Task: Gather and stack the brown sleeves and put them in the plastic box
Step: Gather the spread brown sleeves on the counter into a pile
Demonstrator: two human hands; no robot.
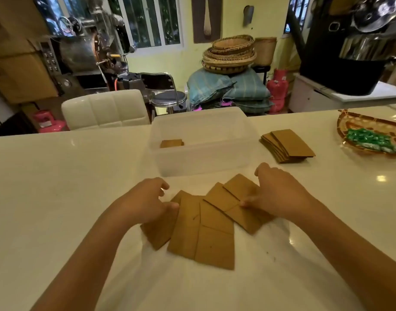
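On the white counter (58,187), just in front of the plastic box (201,158), brown sleeves (203,223) lie fanned out and overlapping. Left hand (145,203) presses the fan's left edge, right hand (280,194) its right, both loosely spread and flat, nothing clenched. Best to sweep inward together, squaring edges before lifting. 1 small stack (171,143) sits inside already; another pile (287,145) waits right of the box.
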